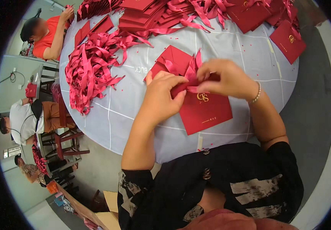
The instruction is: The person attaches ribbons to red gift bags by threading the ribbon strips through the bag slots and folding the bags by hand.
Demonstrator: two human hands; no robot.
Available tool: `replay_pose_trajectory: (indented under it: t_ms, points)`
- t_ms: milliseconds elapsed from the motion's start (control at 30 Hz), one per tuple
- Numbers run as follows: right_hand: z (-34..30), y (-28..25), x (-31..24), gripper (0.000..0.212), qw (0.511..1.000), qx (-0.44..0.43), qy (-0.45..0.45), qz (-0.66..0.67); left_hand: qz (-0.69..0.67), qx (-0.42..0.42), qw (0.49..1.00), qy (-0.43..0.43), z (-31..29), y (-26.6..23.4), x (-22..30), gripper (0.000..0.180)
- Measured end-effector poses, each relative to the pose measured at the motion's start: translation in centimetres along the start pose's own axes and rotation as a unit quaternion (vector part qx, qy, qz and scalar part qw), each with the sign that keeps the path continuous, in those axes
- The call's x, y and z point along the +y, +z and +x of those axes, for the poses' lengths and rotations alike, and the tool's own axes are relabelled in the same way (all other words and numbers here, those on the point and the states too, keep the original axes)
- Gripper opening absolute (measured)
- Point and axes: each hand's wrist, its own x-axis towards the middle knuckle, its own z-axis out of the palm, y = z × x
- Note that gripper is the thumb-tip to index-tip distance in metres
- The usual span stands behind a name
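Note:
A red paper gift bag point(208, 113) with gold print lies tilted on the table in front of me. My left hand point(160, 96) is closed at its upper left edge, fingers and thumb curled around the red paper there. From the upper right my right hand point(226, 78), slightly blurred, pinches at a shiny red ribbon point(191, 72) by the bag's top edge. Just how the ribbon runs between the fingertips is hidden. Beyond the hands, a second red piece point(169, 55), like a bag's flap or back, lies flat with a ribbon end on it.
A heap of loose red ribbons point(90, 71) covers the table's left. Stacked red bags point(140, 15) line the far side, and one bag point(288, 41) overhangs the right edge. Other people sit to the left, one in a red shirt point(52, 36), near a wooden stool point(67, 143).

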Motion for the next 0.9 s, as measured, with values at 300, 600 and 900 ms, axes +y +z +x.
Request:
replay_pose_trajectory:
  t_ms: [300, 600, 900]
  points:
    - [-1.8, -3.4, 0.9, 0.018, 0.993, -0.037, -0.109, -0.030, 0.017, 0.030, 0.993, -0.117, 0.4, -0.5, -0.9, 0.027]
    - [-3.3, -6.7, 0.6, 0.016, 0.966, -0.142, -0.165, 0.139, -0.040, -0.028, 0.990, -0.129, 0.5, -0.6, -1.7, 0.031]
    - [-3.8, -7.0, 2.8, 0.010, 0.956, 0.157, -0.059, 0.240, -0.008, -0.010, 0.995, -0.101, 0.5, -0.6, -1.3, 0.032]
